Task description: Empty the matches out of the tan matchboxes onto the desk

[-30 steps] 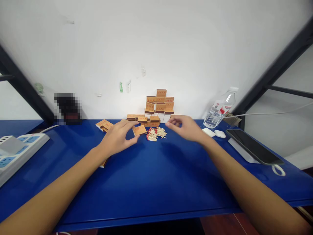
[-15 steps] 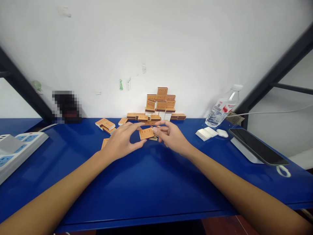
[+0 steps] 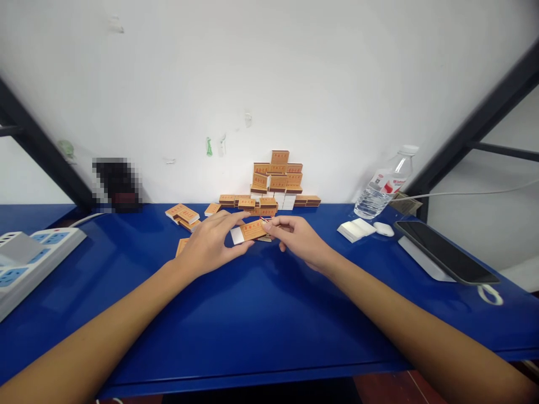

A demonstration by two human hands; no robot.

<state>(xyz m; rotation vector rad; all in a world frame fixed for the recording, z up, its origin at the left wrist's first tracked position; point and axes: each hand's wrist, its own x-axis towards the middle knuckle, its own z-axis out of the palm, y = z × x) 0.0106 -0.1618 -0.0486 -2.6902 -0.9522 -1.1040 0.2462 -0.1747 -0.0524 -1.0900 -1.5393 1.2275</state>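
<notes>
An orange matchbox with red lettering is held just above the blue table, its white inner tray sticking out on the left. My left hand grips its sides between thumb and fingers. At its right end, my right hand pinches with thumb and forefinger. Partly hidden behind the box and right hand lie loose matches. Farther back, many matchboxes form a stepped stack against the wall. More matchboxes lie to the left, one of them partly behind my left wrist.
On the blue table, a power strip lies at left. White inner trays, a white earphone case, a water bottle and a phone on a stand are on the right. A blurred dark object stands back left.
The matchbox's white tray now sticks out on the left, where before the box looked closed. My right fingers have curled closer around its right end.
</notes>
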